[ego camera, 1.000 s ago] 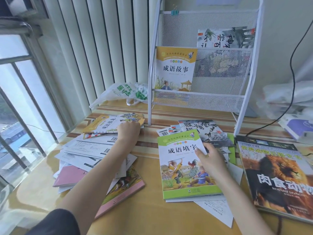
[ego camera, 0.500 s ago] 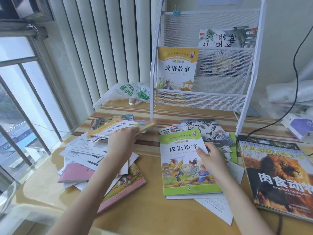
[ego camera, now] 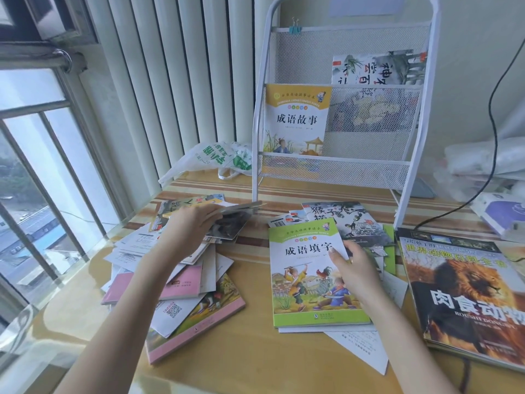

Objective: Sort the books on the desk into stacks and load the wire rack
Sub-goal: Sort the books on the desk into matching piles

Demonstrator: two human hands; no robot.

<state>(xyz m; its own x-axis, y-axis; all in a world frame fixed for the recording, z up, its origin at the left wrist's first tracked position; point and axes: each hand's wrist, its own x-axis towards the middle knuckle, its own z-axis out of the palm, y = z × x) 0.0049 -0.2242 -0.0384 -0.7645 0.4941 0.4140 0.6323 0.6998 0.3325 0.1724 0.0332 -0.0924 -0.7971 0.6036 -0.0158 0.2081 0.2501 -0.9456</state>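
Note:
My left hand (ego camera: pixel 190 226) grips a thin book (ego camera: pixel 241 207) by its edge and holds it lifted, nearly flat, above the messy left pile (ego camera: pixel 181 280) of booklets and papers. My right hand (ego camera: pixel 352 268) rests on the green-bordered book (ego camera: pixel 309 277) that tops the middle stack, thumb at its right edge. Behind that stack lies an ink-drawing monkey book (ego camera: pixel 352 223). The white wire rack (ego camera: pixel 335 172) stands at the back; a yellow-topped book (ego camera: pixel 297 118) sits in its lower left pocket and a painted book (ego camera: pixel 377 66) in the upper right.
A large lion book (ego camera: pixel 466 297) lies at the right. A plastic bag (ego camera: pixel 216 157) sits left of the rack. A black cable (ego camera: pixel 494 109) hangs at the right above white bags and a box (ego camera: pixel 500 211). The window (ego camera: pixel 37 194) is on the left.
My left hand has lifted the thin book off the left pile and carried it right, uncovering another cover beneath. My right hand stays on the green book.

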